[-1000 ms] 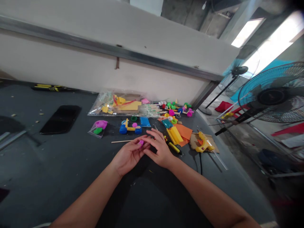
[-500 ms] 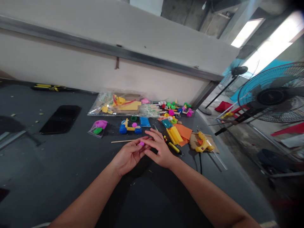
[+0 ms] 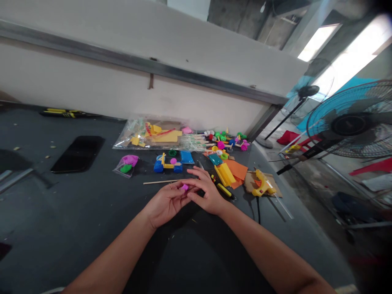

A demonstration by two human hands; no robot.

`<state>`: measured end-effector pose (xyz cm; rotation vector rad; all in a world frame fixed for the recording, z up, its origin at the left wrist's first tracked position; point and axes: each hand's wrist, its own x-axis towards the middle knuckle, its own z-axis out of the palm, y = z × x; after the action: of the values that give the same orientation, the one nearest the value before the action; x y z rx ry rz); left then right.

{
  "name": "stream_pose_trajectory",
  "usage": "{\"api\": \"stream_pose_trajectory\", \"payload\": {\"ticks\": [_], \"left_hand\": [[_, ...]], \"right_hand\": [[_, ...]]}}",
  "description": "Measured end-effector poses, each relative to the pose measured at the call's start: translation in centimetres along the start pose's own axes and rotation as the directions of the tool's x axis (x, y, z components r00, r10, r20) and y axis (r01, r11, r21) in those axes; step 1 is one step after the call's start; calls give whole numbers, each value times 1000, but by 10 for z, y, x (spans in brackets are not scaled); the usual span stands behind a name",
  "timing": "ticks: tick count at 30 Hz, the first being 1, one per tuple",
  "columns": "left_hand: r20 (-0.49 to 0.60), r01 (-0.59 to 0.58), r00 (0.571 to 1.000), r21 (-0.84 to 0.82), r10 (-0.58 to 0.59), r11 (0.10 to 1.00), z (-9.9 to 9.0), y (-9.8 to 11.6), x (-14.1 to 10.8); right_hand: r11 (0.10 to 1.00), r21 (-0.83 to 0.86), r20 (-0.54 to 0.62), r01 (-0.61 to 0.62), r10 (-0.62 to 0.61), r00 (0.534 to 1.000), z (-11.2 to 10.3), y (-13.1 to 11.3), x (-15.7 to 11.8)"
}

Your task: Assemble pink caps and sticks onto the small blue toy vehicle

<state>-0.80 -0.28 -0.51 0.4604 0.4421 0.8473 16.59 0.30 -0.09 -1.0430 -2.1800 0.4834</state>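
My hands meet over the dark tabletop (image 3: 92, 212). My left hand (image 3: 167, 203) pinches a small magenta piece (image 3: 184, 187) in its fingertips. My right hand (image 3: 206, 192) lies against those fingertips with its fingers spread, and the piece shows between the hands. A thin wooden stick (image 3: 161, 182) lies just left of them. Beyond my right hand are a yellow-and-black marker (image 3: 224, 190) and a yellow hot glue gun (image 3: 261, 183) on cardboard. Ahead stands a toy car (image 3: 168, 164) with blue wheels and a yellow frame.
Behind the hands lie orange foam sheets (image 3: 237, 170), a clear plastic bag (image 3: 147, 134) and scattered colourful parts. A small bag (image 3: 126, 162) and a black phone (image 3: 78, 154) lie left. A wall bounds the far edge. A stand fan (image 3: 352, 124) stands beyond the right edge.
The magenta piece has shifted slightly right, and less of it shows between my fingertips. My hands have drawn a little closer together.
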Motion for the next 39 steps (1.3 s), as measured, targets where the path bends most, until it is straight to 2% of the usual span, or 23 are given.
{"api": "stream_pose_trajectory", "payload": {"ticks": [4, 12, 15, 39], "left_hand": [[1, 15, 1000, -14, -15, 1000, 0, 2, 0], [-86, 8, 996, -28, -11, 1000, -3, 2, 1], [-122, -2, 992, -15, 1, 1000, -4, 1, 3], [-168, 4, 986, 2, -4, 1000, -3, 1, 3]], "right_hand": [[999, 32, -47, -14, 15, 999, 1, 1, 1], [999, 10, -153, -40, 41, 987, 3, 7, 1], [999, 3, -158, -43, 43, 986, 4, 9, 1], [999, -39, -197, -3, -5, 980, 3, 9, 0]]}}
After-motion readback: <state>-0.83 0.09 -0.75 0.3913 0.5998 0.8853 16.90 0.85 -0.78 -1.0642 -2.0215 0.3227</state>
